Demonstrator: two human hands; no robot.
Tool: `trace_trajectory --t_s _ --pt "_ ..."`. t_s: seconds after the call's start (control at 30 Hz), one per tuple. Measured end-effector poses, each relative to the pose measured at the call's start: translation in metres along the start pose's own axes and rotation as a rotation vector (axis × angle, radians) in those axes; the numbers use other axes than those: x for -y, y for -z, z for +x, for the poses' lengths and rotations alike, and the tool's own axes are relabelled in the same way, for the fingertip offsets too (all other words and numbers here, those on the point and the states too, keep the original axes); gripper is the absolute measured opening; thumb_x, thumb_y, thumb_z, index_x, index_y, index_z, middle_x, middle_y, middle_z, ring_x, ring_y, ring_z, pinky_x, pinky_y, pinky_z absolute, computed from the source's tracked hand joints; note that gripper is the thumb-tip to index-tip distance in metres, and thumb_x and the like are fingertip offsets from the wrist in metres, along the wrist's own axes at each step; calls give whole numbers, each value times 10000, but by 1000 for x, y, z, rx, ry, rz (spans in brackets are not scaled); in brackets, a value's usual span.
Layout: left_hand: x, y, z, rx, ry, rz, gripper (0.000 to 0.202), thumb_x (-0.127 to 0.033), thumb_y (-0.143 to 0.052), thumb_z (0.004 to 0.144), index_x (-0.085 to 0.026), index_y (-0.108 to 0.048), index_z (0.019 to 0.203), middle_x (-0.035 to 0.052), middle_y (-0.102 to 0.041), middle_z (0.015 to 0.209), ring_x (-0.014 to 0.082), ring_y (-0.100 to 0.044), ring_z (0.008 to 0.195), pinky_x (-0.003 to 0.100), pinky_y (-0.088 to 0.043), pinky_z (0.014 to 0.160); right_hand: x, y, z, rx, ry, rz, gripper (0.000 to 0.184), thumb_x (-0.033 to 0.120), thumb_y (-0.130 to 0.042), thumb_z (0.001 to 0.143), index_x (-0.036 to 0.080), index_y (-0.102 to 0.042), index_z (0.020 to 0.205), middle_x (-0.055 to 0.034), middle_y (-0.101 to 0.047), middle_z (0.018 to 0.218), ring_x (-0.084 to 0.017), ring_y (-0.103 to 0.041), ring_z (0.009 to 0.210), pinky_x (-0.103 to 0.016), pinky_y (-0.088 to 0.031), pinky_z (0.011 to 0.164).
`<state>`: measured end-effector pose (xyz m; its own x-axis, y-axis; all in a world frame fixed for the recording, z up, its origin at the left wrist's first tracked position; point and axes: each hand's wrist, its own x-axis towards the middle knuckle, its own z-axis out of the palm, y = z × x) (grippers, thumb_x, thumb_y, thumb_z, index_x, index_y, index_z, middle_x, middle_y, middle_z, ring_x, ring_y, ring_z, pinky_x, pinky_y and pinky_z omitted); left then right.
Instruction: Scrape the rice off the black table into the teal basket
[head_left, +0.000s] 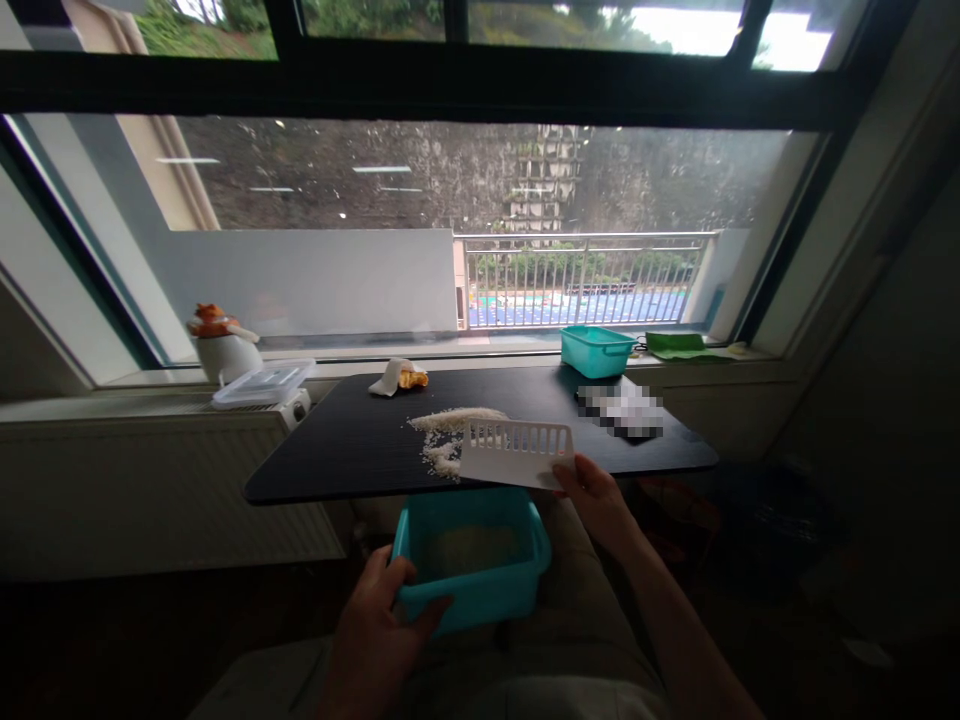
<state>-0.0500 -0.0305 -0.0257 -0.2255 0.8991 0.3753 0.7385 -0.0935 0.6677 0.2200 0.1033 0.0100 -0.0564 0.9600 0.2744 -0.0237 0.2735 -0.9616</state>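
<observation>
My left hand (386, 605) grips the near left corner of a turquoise plastic basin (480, 597), which is held just below the table's front edge. Some pale grainy stuff lies at its bottom, dim in the shade. In my right hand (596, 500) is a flat white plastic piece with a row of slots (517, 460), pinched at its right end. This slotted piece stands tilted on the black table (337, 450) by the front edge. White rice-like grains (450, 422) lie in a spread pile behind it and to its left.
A second turquoise basin (596, 352) and a green cloth (675, 346) are by the window. A crumpled white and yellow item (400, 378) lies at the table's back. To the left are a clear lidded box (264, 382), a white pot (225, 355) and a radiator (150, 490).
</observation>
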Motion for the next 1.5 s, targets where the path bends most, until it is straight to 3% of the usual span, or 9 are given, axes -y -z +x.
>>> trace_trajectory --t_s 0.43,0.73,0.93,1.2,1.5 --pt "1 0 2 -4 4 9 252 -403 -734 691 -221 -560 694 6 -601 931 185 -638 782 280 -518 658 0 -14 16 19 44 -6 458 616 -736 713 215 -748 934 -53 -763 885 -236 -671 786 -341 -565 640" --pt "5 -2 2 -58 -29 41 279 -429 -740 678 -220 -555 679 -12 -569 845 164 -613 700 257 -500 602 -5 -8 11 58 14 12 466 621 -723 726 228 -745 977 -53 -760 936 -250 -671 848 -342 -567 660" --pt "3 -1 2 -35 -7 6 267 -424 -742 675 -222 -568 689 -5 -587 882 173 -631 747 257 -511 632 -8 -9 10 69 1 25 453 603 -736 726 218 -742 965 -54 -760 906 -245 -678 822 -333 -569 641" --pt "-1 1 3 -48 9 21 283 -449 -728 670 -224 -557 663 -13 -559 838 146 -580 654 244 -489 569 -8 -1 7 37 -19 33 488 615 -750 700 235 -744 1005 -67 -769 962 -266 -695 867 -348 -580 658" --pt "-2 1 4 -75 -15 46 267 -436 -734 658 -225 -569 655 -13 -578 833 152 -594 655 252 -501 574 -4 -17 4 51 -14 38 507 635 -735 703 227 -745 1004 -65 -770 936 -261 -699 838 -357 -584 666"
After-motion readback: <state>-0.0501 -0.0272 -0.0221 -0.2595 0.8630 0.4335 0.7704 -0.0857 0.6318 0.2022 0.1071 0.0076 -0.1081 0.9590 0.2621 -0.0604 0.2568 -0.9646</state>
